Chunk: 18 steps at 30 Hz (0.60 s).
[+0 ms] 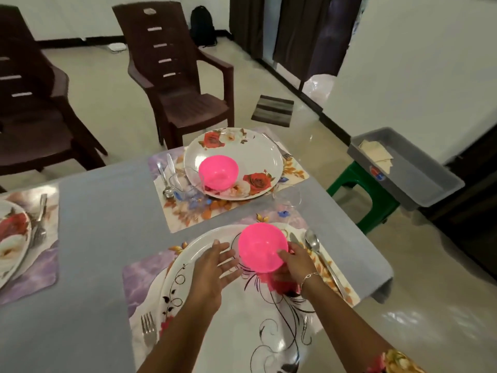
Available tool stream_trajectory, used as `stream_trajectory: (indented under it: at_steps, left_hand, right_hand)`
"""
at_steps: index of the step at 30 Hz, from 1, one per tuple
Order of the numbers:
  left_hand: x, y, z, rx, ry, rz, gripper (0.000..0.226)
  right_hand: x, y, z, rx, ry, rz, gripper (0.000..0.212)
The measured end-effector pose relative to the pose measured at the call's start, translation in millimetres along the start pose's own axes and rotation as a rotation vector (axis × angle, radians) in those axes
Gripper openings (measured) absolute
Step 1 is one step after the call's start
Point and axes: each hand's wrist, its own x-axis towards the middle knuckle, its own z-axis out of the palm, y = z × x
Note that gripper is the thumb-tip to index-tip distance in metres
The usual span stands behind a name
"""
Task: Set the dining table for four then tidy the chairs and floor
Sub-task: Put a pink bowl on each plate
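Observation:
My right hand (294, 261) grips a pink plastic bowl (261, 246) by its near rim, holding it over the white plate (231, 313) with black swirls on the near placemat. My left hand (215, 265) hovers open beside the bowl, fingers spread above the plate. A fork (148, 328) lies left of this plate; a knife (294, 238) and spoon (313, 242) lie to its right. A clear glass (286, 196) stands beyond. The far setting has a rose plate (242, 152) with a second pink bowl (218, 171).
A third rose plate (10, 238) with a fork (40, 224) sits at the table's left edge. Two brown plastic chairs (177, 76) stand behind the table. A grey tray (403, 168) rests on a green stool (365, 195) at the right. A small mat (273, 110) lies on the floor.

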Motion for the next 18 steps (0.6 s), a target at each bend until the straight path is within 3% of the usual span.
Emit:
stream_trajectory:
  at_steps: [5, 9, 13, 18]
  left_hand:
    - [-12, -2, 43, 0.07, 0.226, 0.268, 0.02]
    - [-26, -9, 91, 0.096, 0.44, 0.541, 0.017]
    - [-37, -36, 161, 0.111, 0.349, 0.607, 0.019]
    - [-41, -81, 257, 0.147, 0.201, 0.568, 0.019]
  right_hand:
    - [17, 4, -30, -0.176, 0.014, -0.127, 0.022]
    - [22, 10, -83, -0.231, -0.098, -0.313, 0.014]
    - [27, 12, -156, -0.218, -0.165, -0.385, 0.01]
    - [41, 23, -252, -0.267, -0.109, -0.385, 0.012]
